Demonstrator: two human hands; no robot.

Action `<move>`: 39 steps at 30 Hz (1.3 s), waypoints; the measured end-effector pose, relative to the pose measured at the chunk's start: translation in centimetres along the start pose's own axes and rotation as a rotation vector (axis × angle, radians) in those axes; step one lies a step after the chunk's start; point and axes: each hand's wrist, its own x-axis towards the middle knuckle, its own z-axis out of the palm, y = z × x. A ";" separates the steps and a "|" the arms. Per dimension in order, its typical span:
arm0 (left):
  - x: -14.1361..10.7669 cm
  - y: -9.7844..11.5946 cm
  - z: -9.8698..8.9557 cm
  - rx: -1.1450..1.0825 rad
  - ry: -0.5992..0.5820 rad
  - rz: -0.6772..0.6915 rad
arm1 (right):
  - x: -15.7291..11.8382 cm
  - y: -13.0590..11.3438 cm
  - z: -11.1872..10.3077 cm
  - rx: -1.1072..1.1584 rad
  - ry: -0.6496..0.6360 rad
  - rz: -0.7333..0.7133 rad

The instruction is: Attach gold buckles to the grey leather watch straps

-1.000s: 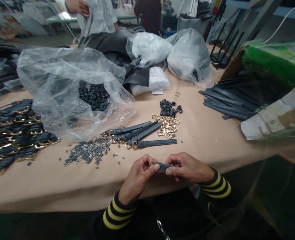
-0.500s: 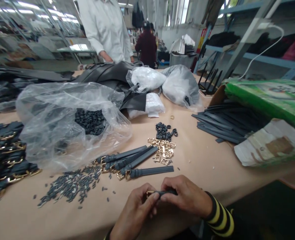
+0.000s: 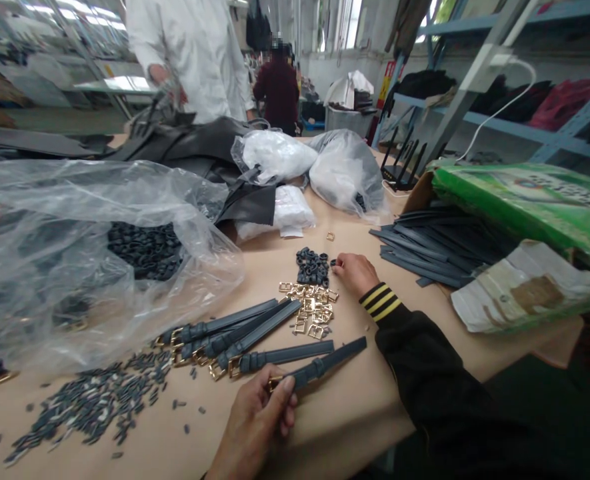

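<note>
My left hand pinches the buckle end of a dark strap, which points up to the right and has a loop around it. My right hand is stretched forward, its thumb and fingers closed on a small dark loop beside the pile of dark loops. Gold buckles lie just nearer than that pile. Several finished-looking straps with buckles lie left of them, the closest one just beyond my left hand.
Small dark pieces are scattered at the left, by a clear plastic bag of loops. Dark strips spill from a green box at the right. White bags and a person in white are beyond.
My right hand has let go of the strap and moved forward to the loops. My left hand still holds the strap, now fully visible. The view has shifted right.
</note>
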 end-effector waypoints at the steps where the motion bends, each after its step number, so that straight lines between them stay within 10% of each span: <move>1: 0.0 0.1 0.0 -0.008 0.005 0.007 | 0.0 -0.1 0.0 -0.010 -0.010 0.005; 9: -0.4 0.3 0.3 -0.066 0.079 0.096 | -5.8 -1.4 -2.6 0.152 -0.174 -0.097; 13: -0.7 0.1 0.6 -0.061 0.127 0.139 | -12.8 -3.7 -1.3 0.863 -0.405 -0.147; 17: -1.1 0.0 1.1 -0.060 0.167 0.180 | -17.0 -5.2 1.4 1.109 -0.300 0.055; 32: -2.0 -0.5 1.4 0.122 0.104 0.234 | -18.1 -5.5 2.0 1.016 -0.145 -0.023; 39: -2.2 -0.9 1.9 0.149 0.137 0.243 | -17.7 -5.7 1.9 1.058 -0.271 -0.041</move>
